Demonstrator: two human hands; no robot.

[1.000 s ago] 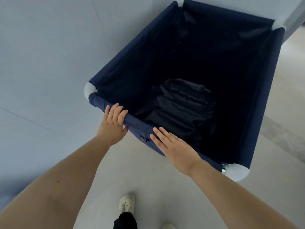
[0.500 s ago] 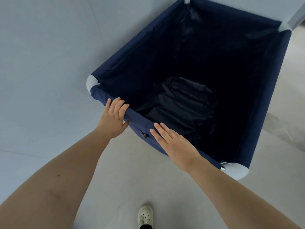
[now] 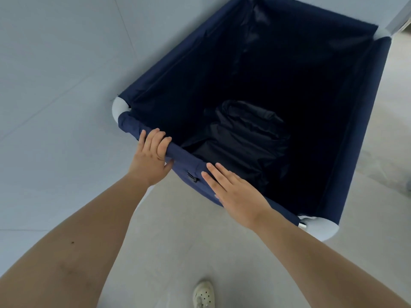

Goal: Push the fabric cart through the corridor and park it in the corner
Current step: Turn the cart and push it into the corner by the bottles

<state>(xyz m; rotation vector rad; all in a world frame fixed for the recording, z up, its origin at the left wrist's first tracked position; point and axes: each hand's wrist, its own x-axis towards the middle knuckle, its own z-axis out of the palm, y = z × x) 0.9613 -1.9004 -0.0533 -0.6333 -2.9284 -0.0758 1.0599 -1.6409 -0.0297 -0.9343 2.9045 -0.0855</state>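
Observation:
A navy fabric cart (image 3: 178,70) with white corner caps fills the upper right of the head view, its left side close against a pale wall. A dark crumpled bundle of fabric (image 3: 244,138) lies at its bottom. My left hand (image 3: 153,156) curls over the near rim, close to the near-left corner cap. My right hand (image 3: 233,192) lies flat on the same rim further right, fingers straight and together, not gripping.
A pale wall (image 3: 55,74) runs along the cart's left side and behind it. Light grey floor (image 3: 178,241) lies under me, with my white shoe (image 3: 203,294) at the bottom edge. Open floor extends right of the cart (image 3: 389,130).
The cart has slid slightly forward and rightward along the wall with both hands staying on the near rim. My foot has stepped forward.

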